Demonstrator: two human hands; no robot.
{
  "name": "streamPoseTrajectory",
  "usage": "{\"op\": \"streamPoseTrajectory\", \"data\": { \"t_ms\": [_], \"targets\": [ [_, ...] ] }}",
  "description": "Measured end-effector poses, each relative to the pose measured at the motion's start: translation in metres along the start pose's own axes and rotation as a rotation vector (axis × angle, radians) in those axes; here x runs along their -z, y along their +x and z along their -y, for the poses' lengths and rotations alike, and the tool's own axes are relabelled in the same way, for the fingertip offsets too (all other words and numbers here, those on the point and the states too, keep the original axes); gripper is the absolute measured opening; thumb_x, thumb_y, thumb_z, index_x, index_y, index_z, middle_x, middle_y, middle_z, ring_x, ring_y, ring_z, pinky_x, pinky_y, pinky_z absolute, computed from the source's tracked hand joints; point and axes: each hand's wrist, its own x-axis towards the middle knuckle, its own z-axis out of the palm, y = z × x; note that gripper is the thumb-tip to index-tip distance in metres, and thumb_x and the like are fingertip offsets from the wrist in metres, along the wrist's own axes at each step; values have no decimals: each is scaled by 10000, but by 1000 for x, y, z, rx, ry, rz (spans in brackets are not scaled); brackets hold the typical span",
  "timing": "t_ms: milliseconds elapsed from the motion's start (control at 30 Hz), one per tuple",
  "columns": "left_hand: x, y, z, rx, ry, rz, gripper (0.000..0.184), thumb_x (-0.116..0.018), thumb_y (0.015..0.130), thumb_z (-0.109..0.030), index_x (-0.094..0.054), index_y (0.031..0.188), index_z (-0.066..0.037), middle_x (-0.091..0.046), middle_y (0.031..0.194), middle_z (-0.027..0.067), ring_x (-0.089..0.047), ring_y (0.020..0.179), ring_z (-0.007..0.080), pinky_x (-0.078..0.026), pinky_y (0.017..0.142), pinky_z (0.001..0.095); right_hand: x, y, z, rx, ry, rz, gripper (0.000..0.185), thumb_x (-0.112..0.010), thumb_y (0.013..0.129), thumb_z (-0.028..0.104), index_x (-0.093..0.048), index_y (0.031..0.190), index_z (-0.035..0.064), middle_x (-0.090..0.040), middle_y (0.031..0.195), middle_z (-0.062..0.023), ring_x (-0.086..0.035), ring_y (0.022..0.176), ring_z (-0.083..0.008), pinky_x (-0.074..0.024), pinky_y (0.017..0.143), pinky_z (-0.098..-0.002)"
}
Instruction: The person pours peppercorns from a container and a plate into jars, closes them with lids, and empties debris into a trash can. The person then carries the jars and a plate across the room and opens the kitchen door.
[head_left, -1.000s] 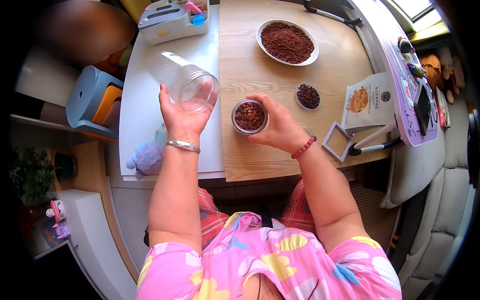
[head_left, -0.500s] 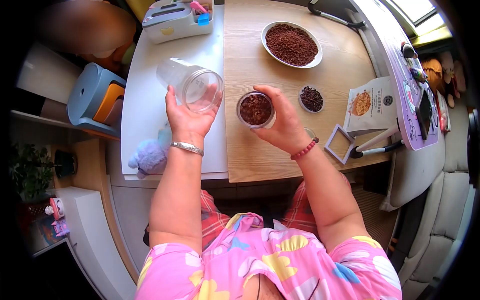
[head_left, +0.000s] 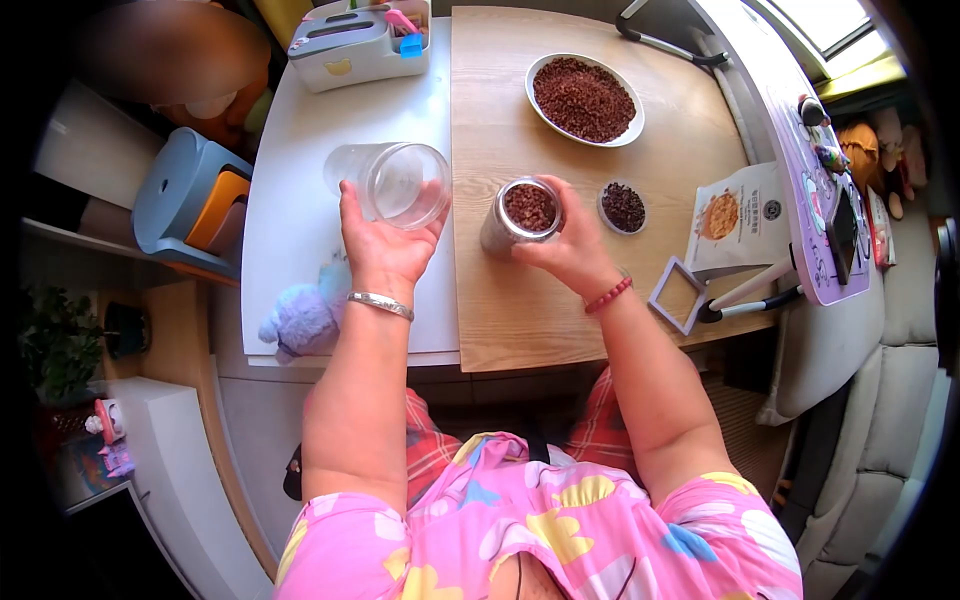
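Note:
My left hand [head_left: 388,245] is wrapped from below round a clear, see-through jar [head_left: 352,168], tilted with its open mouth facing me; I see nothing inside. In my right hand [head_left: 578,248] is a second clear jar [head_left: 496,236], gripped near its rim and filled close to the top with reddish-brown granules [head_left: 529,206]. Its mouth is uncovered and leans to the right. Right of that hand, a small round lid or dish [head_left: 623,208] holds darker bits. Further back, a white oval bowl [head_left: 640,128] is heaped with the same kind of reddish-brown granules.
A printed white pouch [head_left: 738,218] and a pale square frame [head_left: 678,294] lie at the right, beside a folding table's leg [head_left: 757,281]. A fluffy lilac toy [head_left: 300,318] sits on the white left tabletop [head_left: 300,150]. At the back left stands an organizer box [head_left: 358,62].
The filled jar has tipped, its mouth shifting right and up so that its side now shows. The see-through jar has moved slightly right, its mouth turned more towards me.

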Motion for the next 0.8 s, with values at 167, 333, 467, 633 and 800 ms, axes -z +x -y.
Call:
{"op": "streamPoseTrajectory", "data": {
  "t_ms": [167,333,467,633,800],
  "targets": [
    [1,1,-3,39,7,-23,658,-365,826,-603,-403,1246,-98,-478,1185,149,-514,1002,313,-443,789,415,-1,21,-14,-32,-21,-97,707,-748,552,146,-433,1167,-1,-492,1091,-127,-499,1035,-228,-400,915,-314],
    [0,-2,-6,24,-20,5,632,-384,820,-615,-434,1196,-108,-524,1075,126,-543,882,275,-432,734,400,-12,56,-4,-32,-259,-181,717,-749,538,195,-469,1177,32,-468,1112,-162,-468,1060,-292,-387,931,-342],
    [3,-4,-9,24,-44,37,623,-474,801,-579,-441,1186,-91,-528,1077,133,-547,896,286,-449,748,405,-22,95,-16,18,-249,-235,699,-753,541,205,-489,1162,22,-506,1100,-164,-485,1057,-278,-393,926,-338],
    [0,-4,-9,26,-16,60,655,-564,766,-548,-438,1190,-64,-530,1103,145,-555,949,304,-467,790,398,-30,122,-10,15,-387,-302,800,-751,549,223,-405,1240,13,-524,1104,-181,-498,1053,-315,-400,924,-350],
    [-1,-7,-6,118,-21,113,651,-574,761,-535,-419,1232,-112,-500,1205,106,-521,1065,289,-473,821,399,-23,98,16,106,17,-302,890,-770,589,280,-317,1311,22,-446,1238,-172,-424,1159,-298,-376,951,-374]
  ]
}}
